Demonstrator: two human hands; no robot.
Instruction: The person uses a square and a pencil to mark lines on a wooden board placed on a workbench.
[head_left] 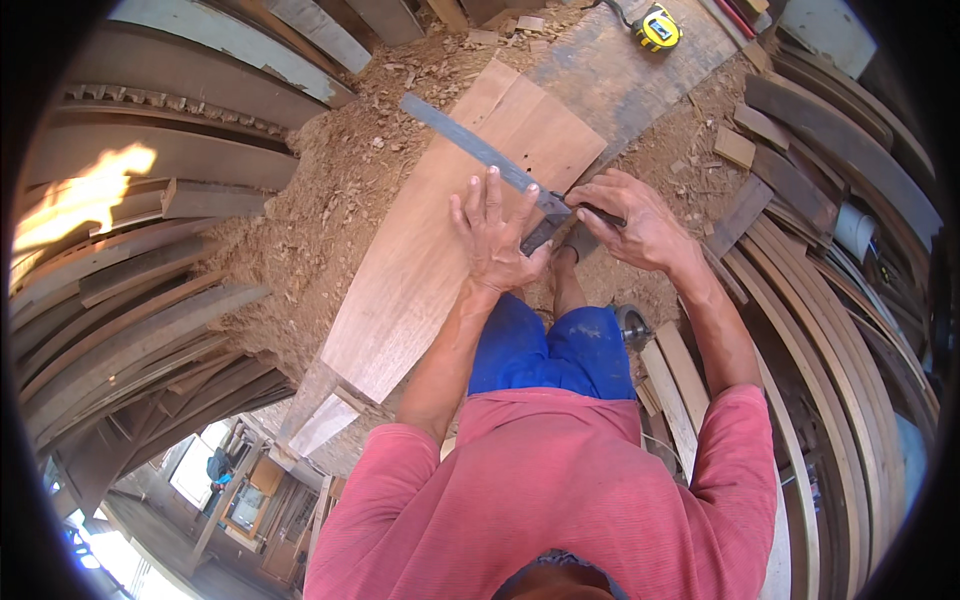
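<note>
A wide reddish-brown wooden board [430, 270] lies slanted before me, darker marks near its right end. Across it rests a try square with a grey metal blade [470, 142] and a dark stock [541, 232] by the board's near edge. My left hand [495, 240] presses on the square with fingers stretched and spread, thumb beside the stock. Close by on the right, my right hand [636, 222] pinches a slim dark pencil-like tool [603, 214], its end at the square and board edge. The tool's exact kind is hard to make out.
A yellow and black tape measure [657, 29] sits on a worn plank [610, 80] at the far side. Wood shavings [310, 210] cover the ground. Stacked boards [160, 250] stand on the left, and long timber strips [800, 350] line the right.
</note>
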